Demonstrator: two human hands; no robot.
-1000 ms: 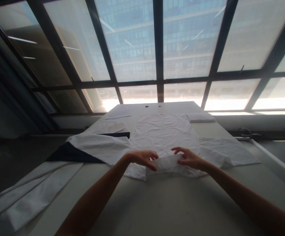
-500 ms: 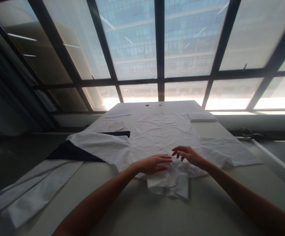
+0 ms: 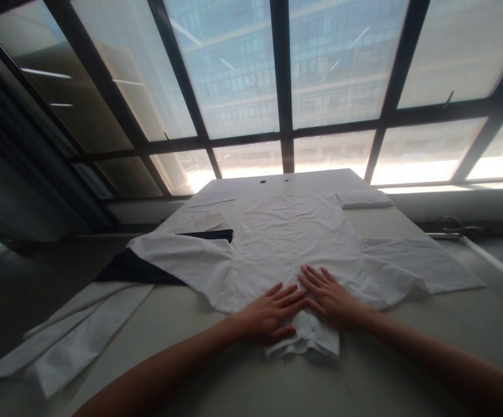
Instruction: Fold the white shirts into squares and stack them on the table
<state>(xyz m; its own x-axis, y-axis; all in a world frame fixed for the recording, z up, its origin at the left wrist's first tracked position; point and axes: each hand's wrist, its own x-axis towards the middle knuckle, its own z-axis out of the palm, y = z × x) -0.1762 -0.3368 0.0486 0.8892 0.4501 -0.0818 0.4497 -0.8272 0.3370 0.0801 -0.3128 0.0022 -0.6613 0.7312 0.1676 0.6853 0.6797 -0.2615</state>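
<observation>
Spread over the white table (image 3: 216,382) is a white shirt-like garment (image 3: 294,231), its sleeves reaching out to both sides. A narrower part of it, perhaps the hood or collar, lies toward me. My left hand (image 3: 272,315) rests palm down on this near part with its fingers extended. Beside it, my right hand (image 3: 329,298) also lies flat, fingers stretched out and pointing away from me. The fingertips of both hands meet or overlap near the garment's middle. The cloth directly beneath the palms is hidden.
White and dark blue fabric (image 3: 142,269) lies under the left sleeve and hangs over the table's left side. A folded white cloth (image 3: 364,200) sits at the far right. Large windows (image 3: 333,69) rise behind the table, and a curtain (image 3: 29,145) hangs at left.
Both hands have come down flat on the near part of the garment. The right fingers, curled and raised before, are now stretched out. The view has tilted slightly.
</observation>
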